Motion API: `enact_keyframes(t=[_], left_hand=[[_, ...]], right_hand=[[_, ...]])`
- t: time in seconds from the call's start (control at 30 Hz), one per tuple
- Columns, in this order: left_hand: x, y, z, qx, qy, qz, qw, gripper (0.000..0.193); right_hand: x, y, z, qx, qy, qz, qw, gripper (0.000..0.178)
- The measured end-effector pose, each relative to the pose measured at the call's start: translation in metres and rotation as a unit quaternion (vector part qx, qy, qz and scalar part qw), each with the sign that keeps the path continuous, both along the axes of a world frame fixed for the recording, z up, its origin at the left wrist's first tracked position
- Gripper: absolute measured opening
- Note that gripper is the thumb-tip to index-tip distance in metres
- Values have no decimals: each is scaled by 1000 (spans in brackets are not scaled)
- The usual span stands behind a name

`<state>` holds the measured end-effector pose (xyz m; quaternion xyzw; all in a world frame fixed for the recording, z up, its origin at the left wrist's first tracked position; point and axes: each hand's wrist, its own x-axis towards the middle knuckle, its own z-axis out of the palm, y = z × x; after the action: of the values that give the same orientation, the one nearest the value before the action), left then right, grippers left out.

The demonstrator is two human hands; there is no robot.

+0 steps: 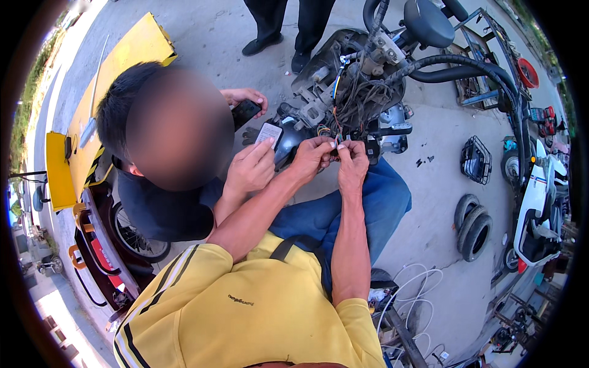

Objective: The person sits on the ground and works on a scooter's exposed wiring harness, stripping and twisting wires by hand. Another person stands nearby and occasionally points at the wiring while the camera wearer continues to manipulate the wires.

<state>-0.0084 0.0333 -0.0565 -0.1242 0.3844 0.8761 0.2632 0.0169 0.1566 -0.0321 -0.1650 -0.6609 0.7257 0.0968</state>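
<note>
My left hand (311, 157) and my right hand (353, 165) meet fingertip to fingertip, both closed in a pinch on thin coloured wires (337, 140). The exact wire ends are hidden by the fingers. These wires run up into a tangled dark wiring harness (368, 92) on the stripped front of a scooter, below its handlebar. Beside my left hand, a co-worker's hand (250, 170) is at a phone with a lit white screen (270, 133). The co-worker's other hand (248, 98) holds a dark phone (245, 112).
A co-worker crouches close at my left. Another person's legs (313, 27) stand beyond the scooter. To the right are small black parts (424, 161), a black wire basket (476, 161), stacked tyres (473, 228) and a white scooter (534, 211). A white hose (423, 282) coils near my right elbow.
</note>
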Motion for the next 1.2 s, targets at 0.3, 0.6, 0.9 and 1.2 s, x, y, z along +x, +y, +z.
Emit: enact_keyframes(t=[0.3, 0.6, 0.9, 1.2], left_hand=[[-36, -56, 89, -365, 764, -77, 527, 18], [-42, -37, 100, -358, 839, -121, 391, 33], [1, -5, -6, 50, -14, -12, 999, 13], [0, -3, 4, 36, -20, 2, 999, 12]], right_hand=[[3, 11, -19, -55, -14, 14, 998, 8], [5, 8, -16, 45, 38, 30, 998, 14], [2, 4, -6, -51, -16, 25, 998, 9], [2, 6, -7, -41, -17, 17, 999, 9]])
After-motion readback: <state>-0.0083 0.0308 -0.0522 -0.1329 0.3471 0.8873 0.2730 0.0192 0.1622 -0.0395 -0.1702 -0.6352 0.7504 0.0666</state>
